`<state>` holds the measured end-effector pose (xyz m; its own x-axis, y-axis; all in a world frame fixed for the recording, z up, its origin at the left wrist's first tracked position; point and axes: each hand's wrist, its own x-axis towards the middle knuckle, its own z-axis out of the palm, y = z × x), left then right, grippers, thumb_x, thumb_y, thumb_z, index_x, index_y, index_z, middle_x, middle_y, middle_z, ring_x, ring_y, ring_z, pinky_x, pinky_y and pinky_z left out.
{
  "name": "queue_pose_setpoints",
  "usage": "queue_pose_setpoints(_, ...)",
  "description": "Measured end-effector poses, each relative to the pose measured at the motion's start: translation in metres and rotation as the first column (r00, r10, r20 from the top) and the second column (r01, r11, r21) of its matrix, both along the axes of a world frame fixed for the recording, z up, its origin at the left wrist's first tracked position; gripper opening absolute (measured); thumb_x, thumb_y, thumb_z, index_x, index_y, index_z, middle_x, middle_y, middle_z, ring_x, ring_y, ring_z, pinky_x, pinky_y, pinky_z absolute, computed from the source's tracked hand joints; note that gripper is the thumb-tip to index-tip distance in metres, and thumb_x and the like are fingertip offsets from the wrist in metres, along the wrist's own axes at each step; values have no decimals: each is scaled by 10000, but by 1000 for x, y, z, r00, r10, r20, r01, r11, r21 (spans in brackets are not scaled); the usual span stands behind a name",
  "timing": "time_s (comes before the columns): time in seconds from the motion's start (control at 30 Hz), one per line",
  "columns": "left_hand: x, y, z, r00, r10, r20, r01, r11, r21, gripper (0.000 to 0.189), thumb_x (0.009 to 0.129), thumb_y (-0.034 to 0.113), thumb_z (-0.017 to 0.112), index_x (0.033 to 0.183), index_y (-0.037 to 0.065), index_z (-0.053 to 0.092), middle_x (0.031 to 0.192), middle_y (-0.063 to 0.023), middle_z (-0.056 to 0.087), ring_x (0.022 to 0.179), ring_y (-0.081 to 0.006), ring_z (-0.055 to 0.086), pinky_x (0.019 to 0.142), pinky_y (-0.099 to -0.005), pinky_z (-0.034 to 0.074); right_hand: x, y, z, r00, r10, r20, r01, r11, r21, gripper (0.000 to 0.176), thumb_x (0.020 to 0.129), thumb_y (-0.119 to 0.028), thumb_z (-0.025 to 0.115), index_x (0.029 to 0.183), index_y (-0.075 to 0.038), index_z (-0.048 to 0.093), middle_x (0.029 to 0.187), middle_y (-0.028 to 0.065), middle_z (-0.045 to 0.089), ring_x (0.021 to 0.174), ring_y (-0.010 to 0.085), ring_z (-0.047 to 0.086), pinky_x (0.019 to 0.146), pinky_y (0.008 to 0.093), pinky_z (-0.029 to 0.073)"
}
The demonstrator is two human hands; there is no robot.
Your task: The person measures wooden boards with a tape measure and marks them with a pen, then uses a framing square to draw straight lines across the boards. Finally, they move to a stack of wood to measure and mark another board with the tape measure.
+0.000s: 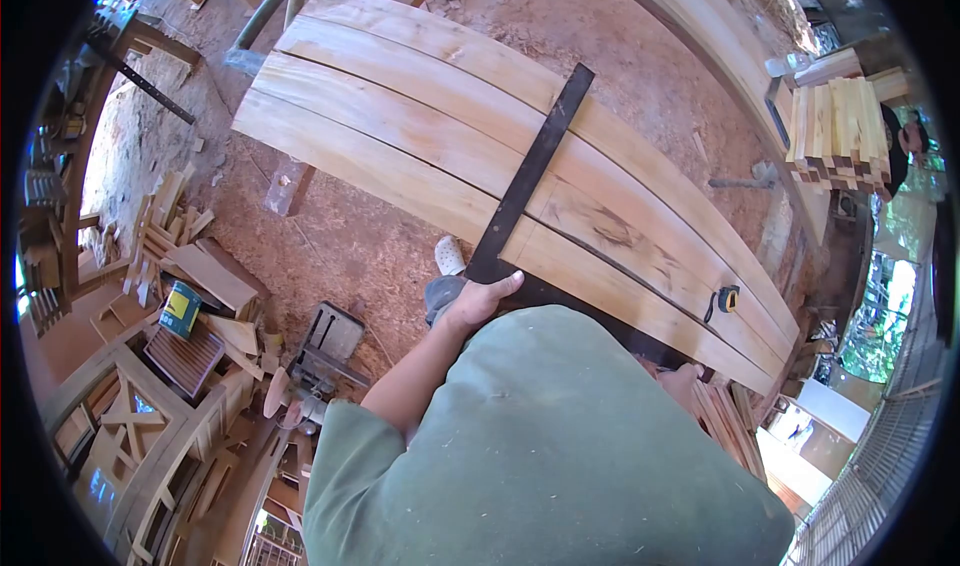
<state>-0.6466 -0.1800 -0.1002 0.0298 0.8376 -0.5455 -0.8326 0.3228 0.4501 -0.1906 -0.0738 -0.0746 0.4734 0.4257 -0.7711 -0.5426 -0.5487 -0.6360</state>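
Several pale wooden boards [400,131] lie side by side, with narrow dark gaps between them. A large dark carpenter's square [541,156] rests on them: one arm crosses the boards and the other runs along the edge nearest my body. My left hand [481,302] is closed on the square near its corner, thumb on top and fingers mostly hidden. At the square's other end, my right hand [682,382] holds the long arm, largely covered by the green shirt. On the boards towards the right sits a black and yellow tape measure [728,300].
A power tool with a flat metal base [331,338] stands on the dusty floor at left. Near it are wood offcuts [210,276] and a green-yellow can [181,309]. Stacked wood pieces [838,134] lie at right, by a long curved beam [700,36]. A clamp [745,180] projects near the boards.
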Motion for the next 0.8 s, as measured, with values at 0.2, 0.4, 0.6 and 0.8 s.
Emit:
queue_pose_setpoints(0.2, -23, 2, 15, 999, 50, 9, -50, 999, 9, 463, 912, 117, 625, 1333, 36, 451, 1261, -107, 563, 1108, -273, 593, 874, -439, 549, -22, -4, -5, 1000, 0, 6, 0, 999, 36, 460, 989, -421, 368, 1355, -181, 508, 1353, 51, 561, 1238, 284, 533, 1034, 519, 425)
queue_pose_setpoints(0.4, -50, -3, 7, 997, 38, 60, -40, 998, 38, 441, 938, 120, 580, 1348, 54, 433, 1230, -132, 582, 1038, -301, 644, 784, -444, 593, -33, -12, -11, 1000, -7, 20, 6, 999, 50, 458, 990, -434, 370, 1352, -189, 508, 1348, 48, 564, 1234, 281, 536, 1025, 522, 431)
queue_pose_setpoints(0.6, -56, -4, 8, 996, 46, 76, -46, 999, 1, 441, 947, 101, 556, 1363, 50, 418, 1242, -126, 573, 1060, -281, 640, 806, -435, 598, -35, -11, -4, 997, 18, 74, -13, 998, -56, 446, 993, -442, 364, 1335, -197, 512, 1332, 44, 571, 1220, 272, 545, 1009, 513, 441)
queue_pose_setpoints(0.8, -58, -5, 6, 999, 30, 41, -30, 1000, 4, 432, 947, 125, 570, 1352, 51, 439, 1231, -112, 589, 1069, -262, 636, 813, -429, 593, -40, -14, 1, 994, 9, 111, 5, 992, -127, 435, 996, -450, 357, 1318, -205, 516, 1316, 41, 578, 1206, 263, 554, 993, 504, 452)
